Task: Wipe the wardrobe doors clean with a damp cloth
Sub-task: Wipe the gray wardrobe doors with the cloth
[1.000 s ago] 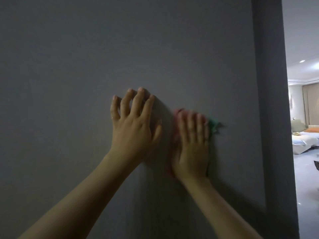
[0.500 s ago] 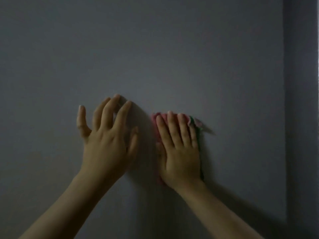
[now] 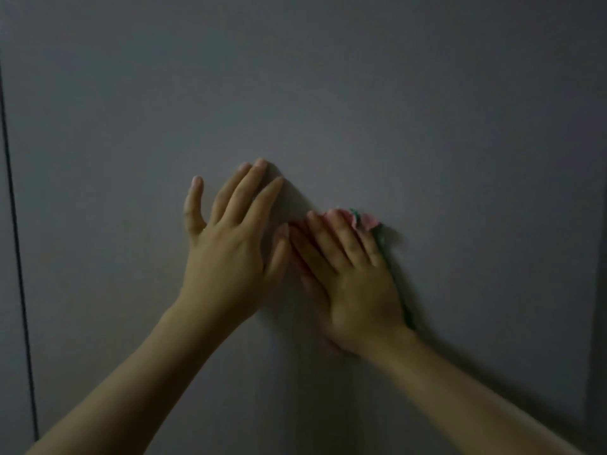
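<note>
The grey wardrobe door [image 3: 361, 93] fills the view. My right hand [image 3: 348, 277] lies flat with straight fingers on a pink and green cloth [image 3: 369, 220], pressing it against the door; most of the cloth is hidden under the palm, with its edge showing above the fingertips and along the hand's right side. My left hand [image 3: 230, 247] lies flat on the bare door just left of it, fingers spread, its thumb almost touching the right hand's thumb.
A dark vertical gap [image 3: 16, 244] between door panels runs down the far left. The door's right edge [image 3: 591, 290] shows as a darker strip at the right. The light is dim.
The view has turned left: the bright room at the right is out of sight and the left gap has appeared. Both hands stay flat on the door, now closer together.
</note>
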Demonstrator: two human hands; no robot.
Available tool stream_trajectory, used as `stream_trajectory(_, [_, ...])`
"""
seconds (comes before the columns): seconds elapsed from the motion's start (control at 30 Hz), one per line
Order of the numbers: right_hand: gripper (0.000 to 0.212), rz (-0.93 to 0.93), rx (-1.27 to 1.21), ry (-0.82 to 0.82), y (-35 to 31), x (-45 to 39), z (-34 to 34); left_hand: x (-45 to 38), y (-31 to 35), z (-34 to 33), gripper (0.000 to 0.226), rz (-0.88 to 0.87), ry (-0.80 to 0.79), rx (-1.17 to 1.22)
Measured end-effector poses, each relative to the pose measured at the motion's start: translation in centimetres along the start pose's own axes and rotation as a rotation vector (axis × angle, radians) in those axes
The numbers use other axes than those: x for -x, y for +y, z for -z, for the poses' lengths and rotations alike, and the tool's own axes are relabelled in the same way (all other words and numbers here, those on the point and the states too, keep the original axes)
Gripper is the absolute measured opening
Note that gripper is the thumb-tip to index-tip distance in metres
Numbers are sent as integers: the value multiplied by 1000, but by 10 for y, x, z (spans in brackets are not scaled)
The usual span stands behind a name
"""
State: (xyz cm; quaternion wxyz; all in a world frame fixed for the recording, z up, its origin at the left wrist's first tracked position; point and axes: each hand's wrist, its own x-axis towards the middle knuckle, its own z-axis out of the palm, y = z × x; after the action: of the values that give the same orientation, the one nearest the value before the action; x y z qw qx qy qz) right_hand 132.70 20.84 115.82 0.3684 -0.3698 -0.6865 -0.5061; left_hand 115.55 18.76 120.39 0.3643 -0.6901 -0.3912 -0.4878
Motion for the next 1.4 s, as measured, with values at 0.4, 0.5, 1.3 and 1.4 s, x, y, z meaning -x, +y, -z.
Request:
stream_trajectory(0.4, [54,58,16,0,-22,-16,-6,23,-38,16,59,121,14,-107])
stream_trajectory(0.5, [52,245,48,-47,8,-19,2,28,-47,23,60,130,14,-126])
stream_trajectory(1.3, [55,-13,21,-7,-127,-53,-30,47,-123,51,56,-1,-17,23])
stream_trajectory(1.4, [53,89,11,-35,-112,-54,-25,57,-141,57,55,37,12,14])
